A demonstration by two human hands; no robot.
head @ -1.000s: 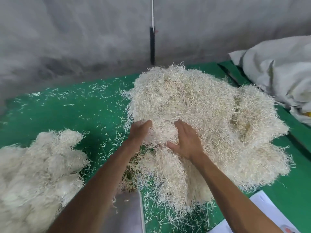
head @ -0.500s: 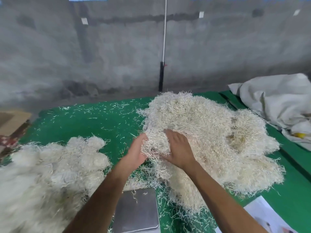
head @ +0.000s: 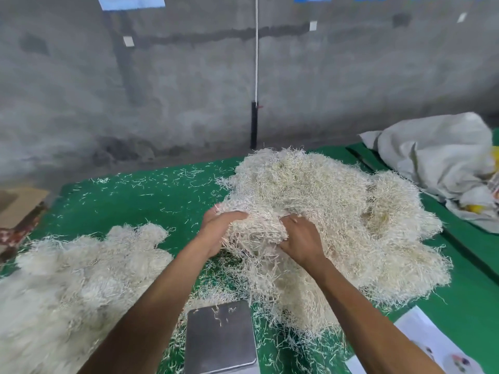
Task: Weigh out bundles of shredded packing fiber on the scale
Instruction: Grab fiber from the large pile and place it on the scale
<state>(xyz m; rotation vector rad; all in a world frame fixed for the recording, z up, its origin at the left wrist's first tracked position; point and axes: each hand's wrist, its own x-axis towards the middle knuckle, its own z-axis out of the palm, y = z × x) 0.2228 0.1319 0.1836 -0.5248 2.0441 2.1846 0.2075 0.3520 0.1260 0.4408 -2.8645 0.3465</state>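
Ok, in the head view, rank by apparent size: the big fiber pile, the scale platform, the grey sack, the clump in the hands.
1. Big fiber pile
2. Grey sack, though it is cut off at the frame edge
3. Scale platform, nearest the camera, so possibly overstated
4. Clump held between left hand and right hand

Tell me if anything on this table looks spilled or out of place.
Loose fiber strands are scattered across the green table, and a few lie on the scale plate. Both hands grip a clump pulled from the big pile.
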